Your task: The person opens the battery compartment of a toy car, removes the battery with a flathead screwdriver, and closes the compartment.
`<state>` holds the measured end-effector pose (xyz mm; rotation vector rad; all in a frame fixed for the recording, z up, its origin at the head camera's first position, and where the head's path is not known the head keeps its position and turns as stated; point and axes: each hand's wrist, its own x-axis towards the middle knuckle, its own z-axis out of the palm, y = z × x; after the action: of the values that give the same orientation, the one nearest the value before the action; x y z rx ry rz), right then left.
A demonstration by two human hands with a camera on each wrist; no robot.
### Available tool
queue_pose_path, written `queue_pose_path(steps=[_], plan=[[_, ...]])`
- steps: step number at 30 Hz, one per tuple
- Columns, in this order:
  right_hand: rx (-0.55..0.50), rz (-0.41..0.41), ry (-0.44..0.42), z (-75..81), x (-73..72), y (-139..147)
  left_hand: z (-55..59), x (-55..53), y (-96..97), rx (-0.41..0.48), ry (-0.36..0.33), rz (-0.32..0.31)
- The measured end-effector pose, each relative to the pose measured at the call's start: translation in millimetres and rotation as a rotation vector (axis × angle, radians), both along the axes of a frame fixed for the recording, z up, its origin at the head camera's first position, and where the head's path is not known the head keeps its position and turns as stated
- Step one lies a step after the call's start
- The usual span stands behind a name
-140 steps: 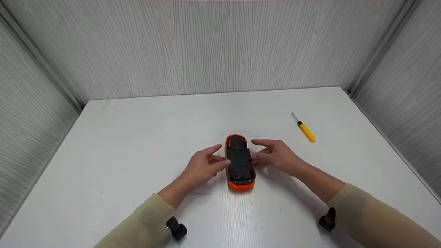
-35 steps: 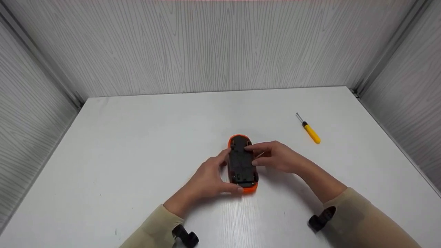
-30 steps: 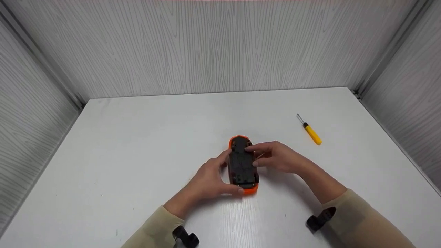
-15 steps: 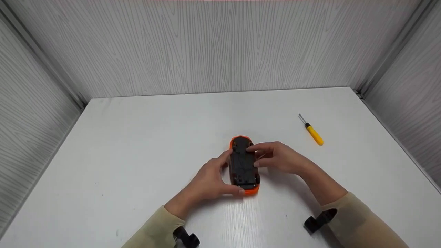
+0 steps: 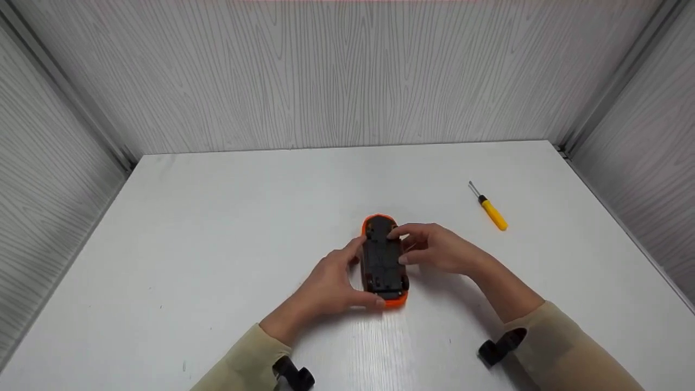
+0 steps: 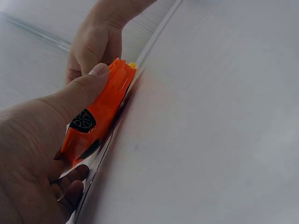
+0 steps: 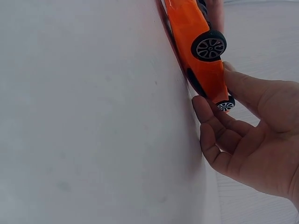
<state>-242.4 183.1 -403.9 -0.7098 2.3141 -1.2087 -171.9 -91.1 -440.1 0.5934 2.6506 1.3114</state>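
An orange toy car (image 5: pixel 382 258) lies upside down on the white table, its black underside facing up. My left hand (image 5: pixel 328 285) grips it, with the thumb across the near end and the index finger along the left side. On the right side, my right hand (image 5: pixel 441 251) holds the car between thumb and curled fingers, and its index fingertip rests on the underside. One wheel (image 6: pixel 83 120) shows beside my left thumb in the left wrist view. The right wrist view shows two spoked wheels, the larger wheel (image 7: pixel 209 47) nearer the top. The car's roof is hidden.
A screwdriver (image 5: pixel 493 214) with a yellow handle lies at the right of the table (image 5: pixel 217 228), its metal shaft pointing away. Wood-patterned panels (image 5: pixel 336 76) stand behind the table and at both sides.
Since the earliest frame, my left thumb has moved from the car's side to its near end, and my right index finger has come onto the underside. Over the last second both hands stay nearly still.
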Motion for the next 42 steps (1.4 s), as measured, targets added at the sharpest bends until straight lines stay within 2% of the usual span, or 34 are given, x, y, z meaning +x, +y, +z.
queue_pose_path(steps=[5, 10, 17, 21, 25, 33, 37, 42], plan=[[-0.017, 0.010, 0.004, 1.3, 1.2, -1.3, -1.1, -0.4, 0.1, 0.012, -0.001, 0.001], [0.001, -0.019, 0.030, 3.3, 2.7, -2.6, -1.2, -0.4, 0.3, -0.009, -0.011, 0.011], [0.031, -0.060, 0.163, 4.1, 5.1, -3.1, -0.1, -0.5, 1.0, -0.028, -0.022, 0.016], [0.023, -0.053, 0.256, 6.7, 7.7, -4.9, -0.3, -1.0, 1.4, -0.026, -0.014, 0.014], [0.029, -0.038, 0.304, 9.3, 9.0, -6.7, -0.9, -1.2, 1.4, -0.022, -0.011, 0.016], [0.033, -0.007, 0.301, 14.7, 6.6, -8.8, 0.6, -1.1, 0.8, -0.018, 0.009, 0.025], [0.002, 0.002, 0.253, 16.4, 5.0, -10.1, 1.5, -0.6, 0.7, -0.016, -0.003, 0.027], [0.012, 0.019, 0.209, 15.6, 3.3, -9.3, 1.4, 0.3, 1.2, -0.017, -0.021, 0.017]])
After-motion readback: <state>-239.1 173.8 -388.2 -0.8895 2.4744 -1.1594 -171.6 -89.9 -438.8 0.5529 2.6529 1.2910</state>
